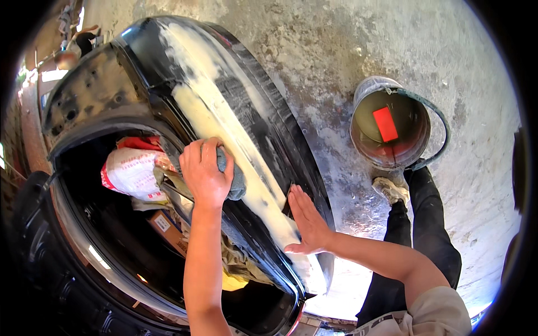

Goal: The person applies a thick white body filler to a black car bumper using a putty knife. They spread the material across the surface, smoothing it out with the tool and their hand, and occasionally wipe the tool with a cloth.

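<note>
Concrete floor beside car: your left hand clasps grey pad on cream strip, slanting upper-left to lower-right; right hand spread flat, nearer lower end.

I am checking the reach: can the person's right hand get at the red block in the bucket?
Probably yes, perhaps with bending: the right hand seems empty, and the bucket is open above the red block.

A car body repair workshop: pale filler streaks the black car beneath the left grip, and beyond the right grip a bucket of murky liquid, probably water though shadowed, stands on the stained concrete floor.
</note>
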The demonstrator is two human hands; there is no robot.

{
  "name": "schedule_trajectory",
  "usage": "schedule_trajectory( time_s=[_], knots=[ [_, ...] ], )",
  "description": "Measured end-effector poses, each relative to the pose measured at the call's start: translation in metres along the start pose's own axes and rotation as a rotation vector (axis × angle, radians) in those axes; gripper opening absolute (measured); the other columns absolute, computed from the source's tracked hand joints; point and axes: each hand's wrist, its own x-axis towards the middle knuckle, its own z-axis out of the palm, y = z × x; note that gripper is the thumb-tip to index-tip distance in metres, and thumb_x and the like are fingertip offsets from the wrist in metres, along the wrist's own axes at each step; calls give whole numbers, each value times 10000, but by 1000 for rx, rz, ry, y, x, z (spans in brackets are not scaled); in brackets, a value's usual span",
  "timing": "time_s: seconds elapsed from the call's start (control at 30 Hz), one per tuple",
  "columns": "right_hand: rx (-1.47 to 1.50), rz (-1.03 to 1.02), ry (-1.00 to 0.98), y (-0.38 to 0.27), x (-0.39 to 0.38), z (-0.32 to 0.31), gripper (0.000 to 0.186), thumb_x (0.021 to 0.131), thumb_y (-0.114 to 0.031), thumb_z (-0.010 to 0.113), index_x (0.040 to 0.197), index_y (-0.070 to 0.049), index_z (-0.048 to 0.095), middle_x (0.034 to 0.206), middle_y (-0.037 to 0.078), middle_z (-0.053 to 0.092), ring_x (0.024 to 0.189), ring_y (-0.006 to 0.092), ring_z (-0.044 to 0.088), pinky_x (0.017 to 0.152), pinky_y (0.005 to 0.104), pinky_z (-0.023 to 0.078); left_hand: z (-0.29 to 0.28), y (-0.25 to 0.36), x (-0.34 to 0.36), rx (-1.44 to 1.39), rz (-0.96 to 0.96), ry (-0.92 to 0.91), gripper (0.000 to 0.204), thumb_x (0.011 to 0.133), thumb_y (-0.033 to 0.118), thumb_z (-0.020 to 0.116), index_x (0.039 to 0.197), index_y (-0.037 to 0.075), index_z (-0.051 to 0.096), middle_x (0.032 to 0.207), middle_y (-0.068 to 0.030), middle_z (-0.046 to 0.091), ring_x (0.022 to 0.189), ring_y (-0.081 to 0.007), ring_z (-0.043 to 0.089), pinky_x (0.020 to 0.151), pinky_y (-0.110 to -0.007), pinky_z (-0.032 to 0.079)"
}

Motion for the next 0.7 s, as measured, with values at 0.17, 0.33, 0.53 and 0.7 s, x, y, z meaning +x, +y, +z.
schedule_trajectory(
  time_s=[0.17,0.33,0.53,0.7],
  knots=[
    [65,-170,237,1,130,-53,1114,904,-680,550,1597,67,100,1673,279,92,1560,415,100,1254,500,123,-8,-6,-12,-125,-48,-70,625,839,460,762,1285,66,571,1359,-247,473,1262,-446,458,1044,-551,367],
    [25,-174,235,0,117,-48,1135,895,-714,530,1602,61,96,1678,275,77,1559,411,112,1257,502,119,-16,-2,-31,-164,62,-122,930,785,606,783,1473,90,430,1485,-312,336,1340,-509,379,1092,-619,328],
    [52,-115,142,2,75,-29,1205,861,-781,532,1592,81,112,1666,293,96,1557,433,94,1255,512,112,-1,-15,-1,-140,60,-83,417,833,232,736,1183,43,614,1208,-259,521,1102,-452,514,948,-539,428],
    [66,-201,361,6,214,-71,1055,928,-643,557,1586,75,149,1656,290,153,1552,403,143,1256,459,146,0,-25,29,-112,145,-42,333,756,168,722,1057,54,640,1103,-231,564,978,-422,558,842,-509,453]
  ],
)
